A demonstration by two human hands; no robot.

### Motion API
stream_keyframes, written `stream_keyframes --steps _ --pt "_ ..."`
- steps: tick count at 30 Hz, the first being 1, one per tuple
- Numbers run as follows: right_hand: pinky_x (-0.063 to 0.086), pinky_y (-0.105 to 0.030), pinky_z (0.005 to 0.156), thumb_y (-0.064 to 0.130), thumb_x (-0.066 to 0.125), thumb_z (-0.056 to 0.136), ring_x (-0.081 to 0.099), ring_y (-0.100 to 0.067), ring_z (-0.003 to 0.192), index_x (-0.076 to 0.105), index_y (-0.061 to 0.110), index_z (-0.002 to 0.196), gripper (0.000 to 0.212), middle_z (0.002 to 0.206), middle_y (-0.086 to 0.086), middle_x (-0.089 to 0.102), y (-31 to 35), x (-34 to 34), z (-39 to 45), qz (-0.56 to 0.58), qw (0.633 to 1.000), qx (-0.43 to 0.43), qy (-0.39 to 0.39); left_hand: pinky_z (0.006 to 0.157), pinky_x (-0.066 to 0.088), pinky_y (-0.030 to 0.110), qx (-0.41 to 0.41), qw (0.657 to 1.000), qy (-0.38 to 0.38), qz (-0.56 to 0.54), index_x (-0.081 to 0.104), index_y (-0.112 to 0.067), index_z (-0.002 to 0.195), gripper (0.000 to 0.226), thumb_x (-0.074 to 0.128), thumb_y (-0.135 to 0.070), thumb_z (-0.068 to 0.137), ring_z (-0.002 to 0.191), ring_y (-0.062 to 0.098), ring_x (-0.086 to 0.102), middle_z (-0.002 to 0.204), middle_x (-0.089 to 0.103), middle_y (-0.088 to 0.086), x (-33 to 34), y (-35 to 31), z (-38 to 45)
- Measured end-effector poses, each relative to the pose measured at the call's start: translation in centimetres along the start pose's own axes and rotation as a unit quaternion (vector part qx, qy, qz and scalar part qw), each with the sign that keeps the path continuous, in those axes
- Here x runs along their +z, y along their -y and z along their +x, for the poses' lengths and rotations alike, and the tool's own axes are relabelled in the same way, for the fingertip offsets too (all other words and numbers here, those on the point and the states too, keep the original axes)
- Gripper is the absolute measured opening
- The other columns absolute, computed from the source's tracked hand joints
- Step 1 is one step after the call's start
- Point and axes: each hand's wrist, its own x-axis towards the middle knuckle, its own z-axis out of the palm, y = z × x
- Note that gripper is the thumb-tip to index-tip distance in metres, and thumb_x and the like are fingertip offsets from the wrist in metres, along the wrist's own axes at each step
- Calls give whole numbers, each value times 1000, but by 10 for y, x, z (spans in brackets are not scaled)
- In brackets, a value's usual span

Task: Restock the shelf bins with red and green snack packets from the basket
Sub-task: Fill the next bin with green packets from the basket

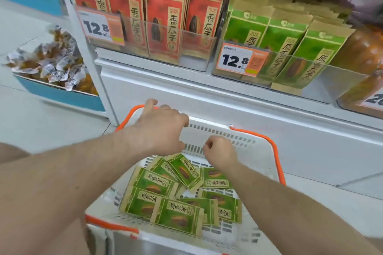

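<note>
Head view is showing my left grip (163, 128) hanging open and my right grip (219, 154) curling empty over green packets (165, 194) lying in the white basket (244, 151), below stocked shelf bins (199, 47).
</note>
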Motion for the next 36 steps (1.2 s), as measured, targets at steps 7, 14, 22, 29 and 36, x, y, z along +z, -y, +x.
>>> stream_keyframes --steps 7,14,22,29,36 --pt "43 -25 49 17 59 89 55 -14 68 53 12 94 10 80 -1 57 -14 96 -2 -3 966 109 234 110 16 47 16 995 98 -24 50 -34 129 45 58 -48 87 117 18 51 118 62 -10 10 9 17" --pt "55 -35 72 44 82 70 62 -22 90 37 17 123 74 107 -2 56 -9 139 11 9 956 155 248 108 25 47 -25 988 148 -47 54 -33 122 42 58 -52 85 107 16 57 114 63 -12 16 34 39" --pt "45 -23 48 46 75 74 54 -14 77 43 12 122 67 114 -5 39 5 114 12 -37 955 146 254 103 37 46 -34 974 207 -88 60 -25 120 42 57 -51 86 106 15 60 114 66 -9 23 35 43" --pt "54 -26 59 43 88 62 64 -9 76 51 20 102 59 94 3 63 38 46 -9 187 961 140 150 75 47 29 -108 949 249 -163 62 -14 116 55 37 -59 98 80 17 60 96 64 3 30 36 39" --pt "60 -36 70 52 82 51 66 -10 83 52 26 105 67 99 6 64 71 -20 -48 248 966 73 24 88 55 45 -167 838 124 -505 65 -26 116 27 66 -38 91 99 21 65 114 69 -2 46 11 19"
